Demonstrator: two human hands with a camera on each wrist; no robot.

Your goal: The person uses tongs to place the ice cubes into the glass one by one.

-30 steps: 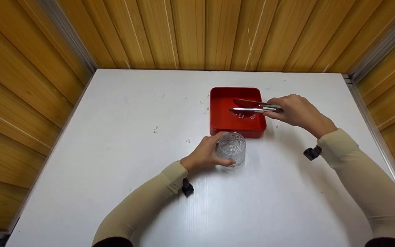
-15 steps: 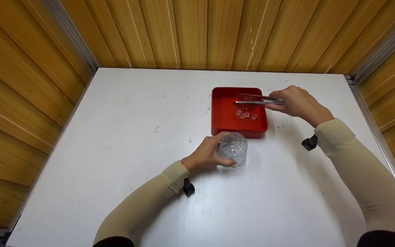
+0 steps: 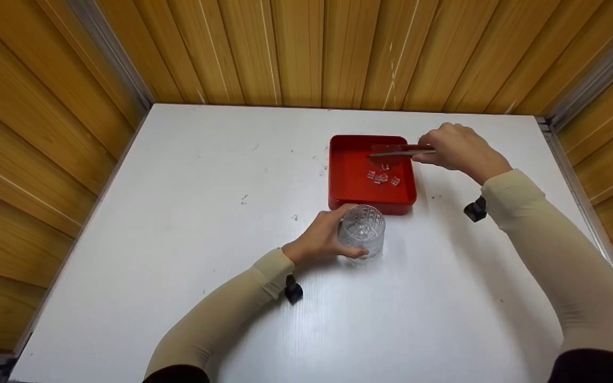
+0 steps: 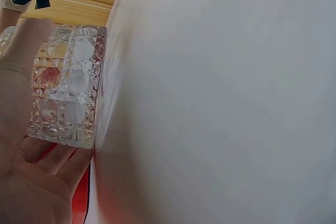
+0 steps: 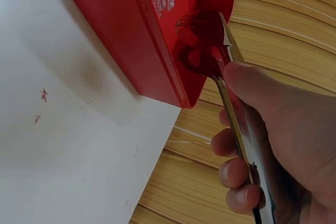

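My left hand grips a clear cut-glass tumbler standing on the table, thumb on its near side and fingers round the far side. In the left wrist view the tumbler shows its faceted wall, with fingers against it. My right hand holds metal tongs whose tips reach over the red tray. Several clear cubes lie on the tray's floor. In the right wrist view, the tongs dip inside the tray wall; a tip partly covers the cubes beneath it.
The white table carries small dark marks. Wood-look panels close off the back and both sides. The tumbler stands just in front of the red tray's near wall.
My right hand and the tongs have moved toward the back of the tray, and the tongs' arms have come closer together. More cubes show on the tray floor. The left hand stays on the tumbler.
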